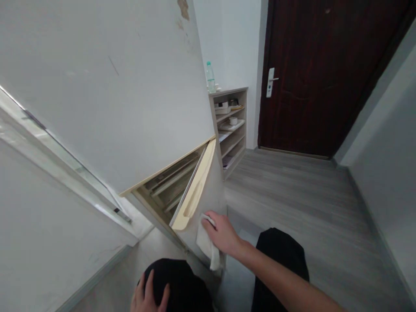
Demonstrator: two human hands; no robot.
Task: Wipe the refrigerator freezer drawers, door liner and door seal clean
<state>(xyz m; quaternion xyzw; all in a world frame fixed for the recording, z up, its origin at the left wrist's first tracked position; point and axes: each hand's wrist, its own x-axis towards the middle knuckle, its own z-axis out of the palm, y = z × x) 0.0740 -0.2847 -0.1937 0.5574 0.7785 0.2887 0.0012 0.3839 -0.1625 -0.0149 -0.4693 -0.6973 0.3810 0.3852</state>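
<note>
My right hand (222, 234) presses a white cloth (206, 245) against the grey front of a tilted-open flip-out cabinet door (208, 216). A pale wood handle strip (195, 186) runs along the door's upper edge, just above the cloth. Slatted compartments (169, 186) show dimly inside the gap behind it. At the bottom of the view, my left hand (148, 294) rests on my knee (177, 284), which is covered in black cloth, and holds nothing.
A large white cabinet panel (97, 86) fills the upper left. Beyond it stands a low shelf unit (229, 130) with small items and a plastic water bottle (210, 77) on top. A dark wooden door (312, 73) and grey plank floor (292, 195) lie to the right.
</note>
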